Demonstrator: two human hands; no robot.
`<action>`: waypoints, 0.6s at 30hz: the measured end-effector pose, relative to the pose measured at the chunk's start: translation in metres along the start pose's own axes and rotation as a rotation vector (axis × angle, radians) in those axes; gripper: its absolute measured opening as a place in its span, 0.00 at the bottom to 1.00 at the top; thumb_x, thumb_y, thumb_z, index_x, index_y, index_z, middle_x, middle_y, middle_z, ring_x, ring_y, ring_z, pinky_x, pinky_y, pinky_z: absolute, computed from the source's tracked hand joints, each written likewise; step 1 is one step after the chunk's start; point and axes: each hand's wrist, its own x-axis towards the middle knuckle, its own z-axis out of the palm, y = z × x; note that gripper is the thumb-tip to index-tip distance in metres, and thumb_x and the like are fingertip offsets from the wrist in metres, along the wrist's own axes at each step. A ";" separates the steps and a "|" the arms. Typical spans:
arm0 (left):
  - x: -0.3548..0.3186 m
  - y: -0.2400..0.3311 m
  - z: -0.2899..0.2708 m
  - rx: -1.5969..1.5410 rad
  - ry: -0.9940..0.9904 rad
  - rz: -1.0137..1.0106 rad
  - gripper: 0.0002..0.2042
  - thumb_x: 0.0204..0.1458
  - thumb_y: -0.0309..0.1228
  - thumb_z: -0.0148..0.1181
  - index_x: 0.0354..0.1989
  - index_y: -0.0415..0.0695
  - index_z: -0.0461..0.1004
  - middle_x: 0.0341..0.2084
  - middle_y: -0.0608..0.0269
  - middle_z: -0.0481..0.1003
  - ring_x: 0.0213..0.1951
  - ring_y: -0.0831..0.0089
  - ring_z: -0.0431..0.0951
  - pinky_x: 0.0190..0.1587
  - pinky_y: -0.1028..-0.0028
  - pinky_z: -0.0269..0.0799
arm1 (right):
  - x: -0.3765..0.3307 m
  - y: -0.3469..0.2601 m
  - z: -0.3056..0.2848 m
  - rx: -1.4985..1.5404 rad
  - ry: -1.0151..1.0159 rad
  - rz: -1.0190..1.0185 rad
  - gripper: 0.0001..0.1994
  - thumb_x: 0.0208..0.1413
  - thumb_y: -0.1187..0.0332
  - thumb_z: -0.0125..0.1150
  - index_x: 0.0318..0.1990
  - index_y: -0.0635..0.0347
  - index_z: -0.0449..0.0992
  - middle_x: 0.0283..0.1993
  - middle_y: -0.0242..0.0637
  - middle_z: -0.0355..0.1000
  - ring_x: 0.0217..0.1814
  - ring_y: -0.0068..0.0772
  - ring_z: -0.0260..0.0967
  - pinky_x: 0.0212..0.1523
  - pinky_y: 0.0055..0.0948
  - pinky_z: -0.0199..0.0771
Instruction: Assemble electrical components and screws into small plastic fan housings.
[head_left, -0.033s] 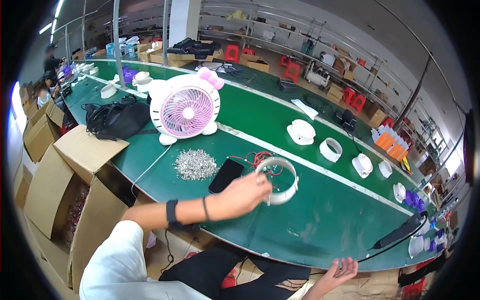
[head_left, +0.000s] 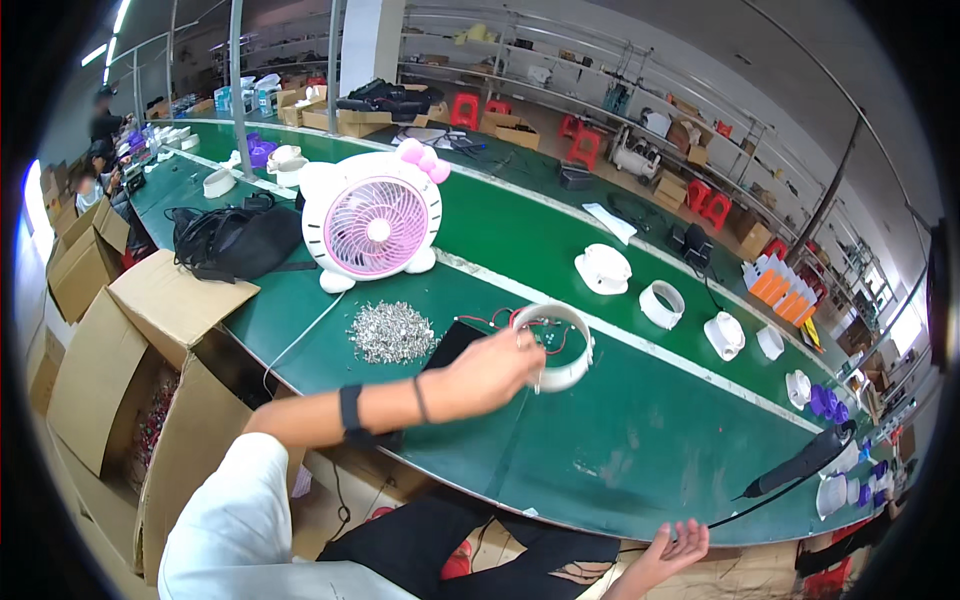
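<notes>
A white plastic ring [head_left: 565,379] stands on edge over the green table, its left side pinched by the fingers of my left hand [head_left: 490,374]. My forearm reaches across the front of the table. Red wires [head_left: 490,320] lie behind the ring and show through it. Partly covered by that hand is a black phone [head_left: 452,343]. To its left rests a heap of small silver screws [head_left: 392,333]. Below the table's front edge, my right hand [head_left: 677,552] is held palm up, fingers apart, with nothing in it. A black electric screwdriver [head_left: 795,468] lies to its upper right.
A white and pink fan [head_left: 372,228] stands behind the screws, with a black bag [head_left: 235,238] to its left. White housings [head_left: 603,268] sit along the green belt [head_left: 500,222]. An opened cardboard box [head_left: 205,425] flanks the table at left. People sit at the far left.
My left hand and the ring have shifted slightly away from me, and the hand now covers more of the phone. My right hand has moved a little left and down.
</notes>
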 end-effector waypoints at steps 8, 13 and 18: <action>0.079 -0.163 0.015 0.126 0.028 -0.221 0.18 0.50 0.17 0.52 0.50 0.38 0.78 0.56 0.47 0.75 0.58 0.48 0.75 0.60 0.55 0.71 | -0.028 0.056 -0.018 0.046 -0.105 0.068 0.19 0.64 0.68 0.55 0.61 0.55 0.66 0.53 0.44 0.75 0.45 0.41 0.76 0.43 0.41 0.84; -0.018 -0.057 -0.009 -0.221 0.015 -0.005 0.09 0.56 0.21 0.59 0.44 0.40 0.78 0.40 0.49 0.78 0.46 0.49 0.79 0.49 0.57 0.77 | -0.068 0.010 -0.027 0.084 -0.194 0.230 0.10 0.66 0.74 0.57 0.52 0.61 0.70 0.46 0.44 0.74 0.32 0.38 0.73 0.30 0.37 0.80; -0.151 0.042 -0.013 -0.694 -0.250 -0.180 0.10 0.66 0.34 0.58 0.40 0.41 0.80 0.24 0.59 0.77 0.23 0.64 0.78 0.33 0.66 0.75 | -0.087 0.010 -0.044 -0.017 -0.298 0.243 0.19 0.61 0.78 0.64 0.56 0.67 0.66 0.48 0.43 0.73 0.50 0.34 0.72 0.55 0.33 0.73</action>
